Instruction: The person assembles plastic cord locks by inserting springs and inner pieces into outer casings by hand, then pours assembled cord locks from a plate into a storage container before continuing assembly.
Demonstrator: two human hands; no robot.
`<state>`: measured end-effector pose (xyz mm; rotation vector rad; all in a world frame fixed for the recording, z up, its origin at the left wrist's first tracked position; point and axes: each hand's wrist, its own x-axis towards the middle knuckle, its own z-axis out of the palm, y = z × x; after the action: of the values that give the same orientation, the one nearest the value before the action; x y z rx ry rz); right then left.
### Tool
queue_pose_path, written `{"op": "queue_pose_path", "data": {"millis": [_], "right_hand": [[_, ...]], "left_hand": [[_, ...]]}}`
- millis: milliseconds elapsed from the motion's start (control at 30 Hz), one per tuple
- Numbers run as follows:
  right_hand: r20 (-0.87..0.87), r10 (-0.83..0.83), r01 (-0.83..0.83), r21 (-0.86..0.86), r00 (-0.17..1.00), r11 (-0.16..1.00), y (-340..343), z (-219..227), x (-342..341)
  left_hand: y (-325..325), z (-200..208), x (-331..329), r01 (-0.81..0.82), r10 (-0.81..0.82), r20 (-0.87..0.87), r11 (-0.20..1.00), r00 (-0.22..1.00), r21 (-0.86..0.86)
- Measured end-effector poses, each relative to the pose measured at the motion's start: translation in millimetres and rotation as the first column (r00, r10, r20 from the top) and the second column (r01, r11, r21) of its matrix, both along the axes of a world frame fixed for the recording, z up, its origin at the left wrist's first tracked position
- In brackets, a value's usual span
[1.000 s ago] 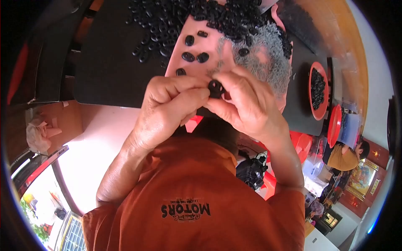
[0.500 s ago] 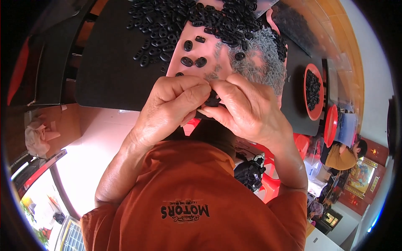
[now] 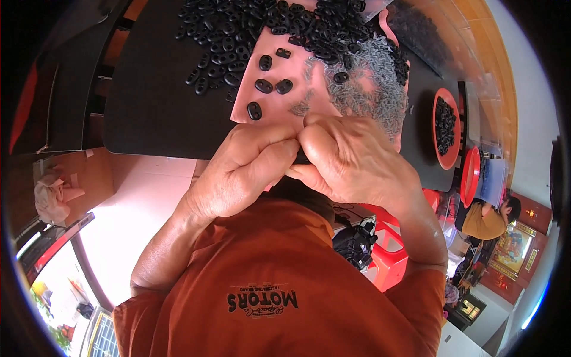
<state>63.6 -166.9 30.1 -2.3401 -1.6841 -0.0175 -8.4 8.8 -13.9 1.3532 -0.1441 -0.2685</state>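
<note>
Right now the left hand [image 3: 244,172] and right hand [image 3: 351,160] meet above the counter [image 3: 154,101], fingers pinching one small black piece [image 3: 301,158] together, which probably needs another firm push.

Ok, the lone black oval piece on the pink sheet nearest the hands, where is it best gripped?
Pinch the black oval piece across its narrow width, thumb and finger on its long edges, coming straight down from above. It lies flat on the pink sheet, apart from the others, with bare sheet on both long sides.
</note>
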Motion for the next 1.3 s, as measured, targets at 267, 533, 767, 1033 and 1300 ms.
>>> {"op": "queue_pose_path", "data": {"millis": [267, 533, 767, 1033, 1300], "right_hand": [[-0.121, 0.001, -0.007, -0.046, 0.993, 0.999, -2, -2, 0], [-0.092, 0.077, -0.066, 0.116, 0.993, 0.991, -3, -9, 0], [-0.151, 0.012, 0.005, 0.11, 0.988, 0.994, -4, -10, -4], [-0.204, -0.007, 0.071, 0.309, 0.979, 0.948, -16, -10, -7], [-0.125, 0.042, 0.013, 0.416, 0.991, 0.909, -7, -16, -11]], "left_hand": [[3, 0, 4, 0.068, -0.068, 0.012, 0.998, 0.998, -0.001], [4, 4, 6, 0.098, -0.098, -0.007, 0.995, 0.995, 0.012], [4, 8, 3, 0.033, -0.034, -0.056, 0.999, 0.998, -0.021], [7, 13, 5, 0.028, -0.062, -0.237, 0.989, 0.97, -0.145], [4, 4, 0, 0.007, -0.024, -0.109, 0.988, 0.994, -0.156]]}}
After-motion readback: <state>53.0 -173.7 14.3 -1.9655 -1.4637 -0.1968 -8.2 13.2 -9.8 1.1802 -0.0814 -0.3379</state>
